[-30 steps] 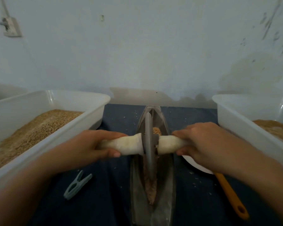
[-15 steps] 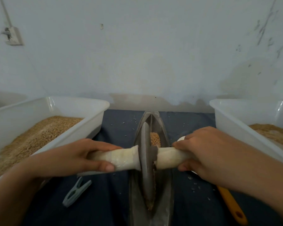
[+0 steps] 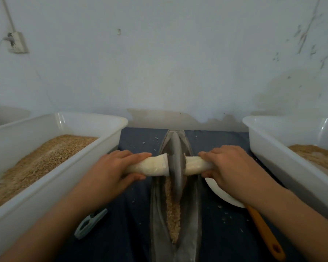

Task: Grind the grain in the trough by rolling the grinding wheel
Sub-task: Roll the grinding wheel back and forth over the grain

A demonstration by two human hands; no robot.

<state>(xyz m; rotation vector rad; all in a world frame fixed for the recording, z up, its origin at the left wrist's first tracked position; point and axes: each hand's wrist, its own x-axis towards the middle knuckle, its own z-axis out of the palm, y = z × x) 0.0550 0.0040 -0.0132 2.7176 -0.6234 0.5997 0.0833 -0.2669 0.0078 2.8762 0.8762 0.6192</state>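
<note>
- Head view: my left hand [image 3: 110, 172] is wrapped around the left end of the white-bound handle [image 3: 151, 166], and my right hand [image 3: 228, 167] grasps its right end.
- The grinding wheel [image 3: 175, 167] stands upright in the metal trough [image 3: 192, 214], toward its far half.
- A strip of grain [image 3: 173, 208] lies along the groove on my side of the wheel.
- White tubs [image 3: 51, 178] of grain sit on both sides; a clothes peg [image 3: 90, 224] lies on the dark cloth [image 3: 121, 233].
</note>
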